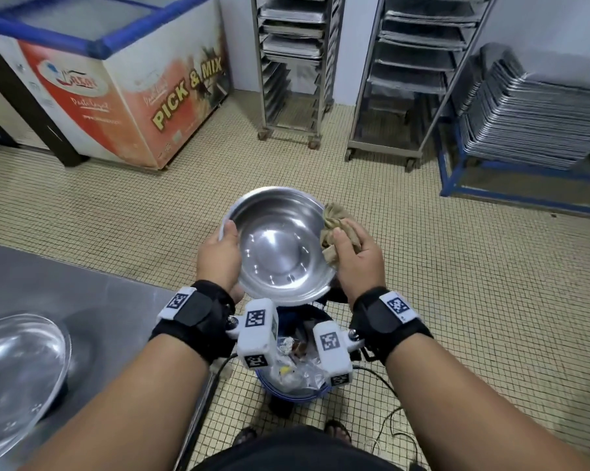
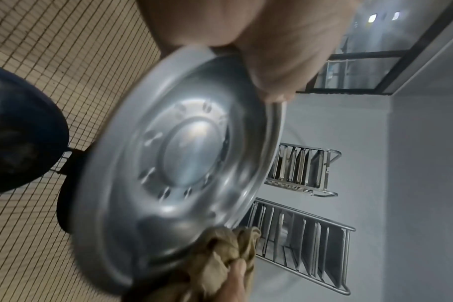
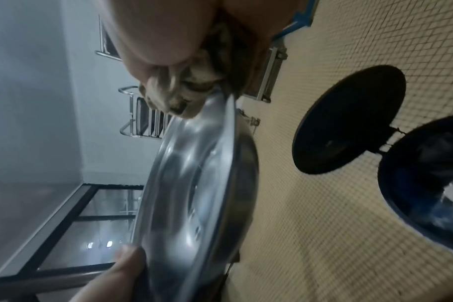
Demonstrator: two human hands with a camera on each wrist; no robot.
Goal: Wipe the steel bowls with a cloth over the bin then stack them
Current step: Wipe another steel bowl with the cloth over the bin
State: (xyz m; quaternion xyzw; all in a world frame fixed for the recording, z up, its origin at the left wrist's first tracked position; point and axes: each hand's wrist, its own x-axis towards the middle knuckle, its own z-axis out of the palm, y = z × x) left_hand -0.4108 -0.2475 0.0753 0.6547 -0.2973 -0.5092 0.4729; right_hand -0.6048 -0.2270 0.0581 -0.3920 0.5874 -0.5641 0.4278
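Left hand grip clamped on steel bowl rim, right hand clutching cloth at opposite rim, above bin.

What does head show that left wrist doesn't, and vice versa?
Head only: the second bowl on the steel counter, the freezer, the stacked trays, the rubbish in the bin, and the right hand whole.
Left wrist only: the bin lid standing open, and the window above the wall.
Both: the left hand gripping the steel bowl at its rim, thumb inside, the cloth pinched against the opposite rim, and the tray racks.
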